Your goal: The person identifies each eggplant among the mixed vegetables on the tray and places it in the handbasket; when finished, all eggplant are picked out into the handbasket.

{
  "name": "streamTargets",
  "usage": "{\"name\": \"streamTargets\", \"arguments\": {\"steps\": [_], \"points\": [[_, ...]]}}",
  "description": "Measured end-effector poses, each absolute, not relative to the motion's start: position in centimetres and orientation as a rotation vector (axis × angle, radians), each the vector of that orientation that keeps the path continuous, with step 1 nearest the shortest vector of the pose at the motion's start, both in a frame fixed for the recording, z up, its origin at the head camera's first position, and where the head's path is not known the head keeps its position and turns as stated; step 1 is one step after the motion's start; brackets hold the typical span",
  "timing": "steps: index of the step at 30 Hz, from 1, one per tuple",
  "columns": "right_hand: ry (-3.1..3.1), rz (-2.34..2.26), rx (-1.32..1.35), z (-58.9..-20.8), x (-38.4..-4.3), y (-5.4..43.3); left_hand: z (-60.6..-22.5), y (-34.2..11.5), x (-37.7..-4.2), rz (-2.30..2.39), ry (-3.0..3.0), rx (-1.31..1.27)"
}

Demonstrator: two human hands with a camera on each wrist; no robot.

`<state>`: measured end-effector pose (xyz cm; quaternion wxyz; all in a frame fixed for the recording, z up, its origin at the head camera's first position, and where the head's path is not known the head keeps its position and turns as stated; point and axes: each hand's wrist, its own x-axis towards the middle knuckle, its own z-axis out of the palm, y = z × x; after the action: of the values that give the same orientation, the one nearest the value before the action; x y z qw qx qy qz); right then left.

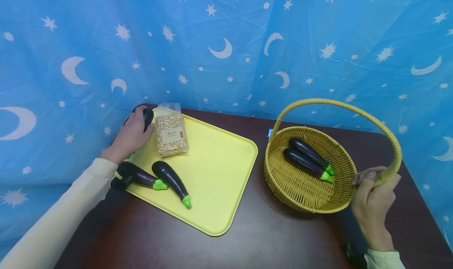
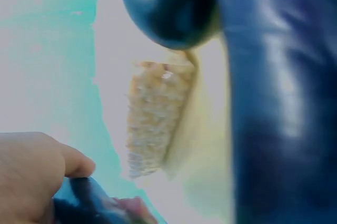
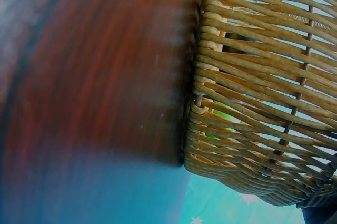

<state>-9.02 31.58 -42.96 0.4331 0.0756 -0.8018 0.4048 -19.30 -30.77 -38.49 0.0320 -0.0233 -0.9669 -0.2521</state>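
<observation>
At the far left corner of the yellow tray, my left hand grips a dark eggplant, mostly hidden by the fingers. Two more eggplants lie near the tray's left side, one partly off its edge and one on the tray. Right beside the left hand is a clear bag of pale grains. My right hand holds the wicker basket where its arched handle meets the right rim. Inside the basket lie two eggplants side by side, green stems toward the right hand.
A dark brown table carries the tray and basket. Behind it hangs a blue curtain with white moons and stars. A small blue tag shows at the basket's left rim. The tall handle arches over the basket.
</observation>
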Motion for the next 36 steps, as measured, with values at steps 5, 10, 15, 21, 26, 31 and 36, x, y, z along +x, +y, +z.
{"name": "streamTargets", "arguments": {"steps": [5,10,15,21,26,31,36], "points": [[-1.998,0.993,0.204,-42.9,-9.1,31.7,-37.6,-29.3,-19.2,-0.732,-2.935,-0.127],[-2.022,0.974,0.212,-43.0,-9.0,31.8,-37.2,-27.4,-18.7,-0.616,-2.918,-0.202],[-2.025,0.971,0.216,-43.0,-9.0,31.8,-36.8,-25.5,-18.3,-0.563,-2.814,-0.384],[-2.015,0.982,0.222,-43.0,-9.1,31.8,-35.9,-22.4,-18.0,-0.567,-2.711,-0.564],[-2.013,0.975,0.219,-42.9,-9.1,31.8,-34.9,-19.0,-17.6,-0.585,-2.674,-0.707],[-2.015,0.973,0.21,-42.9,-9.1,31.8,-34.5,-15.5,-16.6,-0.567,-2.644,-0.862],[-2.031,0.984,0.198,-42.8,-8.9,31.7,-34.6,-12.3,-15.5,-0.551,-2.631,-1.01]]}}
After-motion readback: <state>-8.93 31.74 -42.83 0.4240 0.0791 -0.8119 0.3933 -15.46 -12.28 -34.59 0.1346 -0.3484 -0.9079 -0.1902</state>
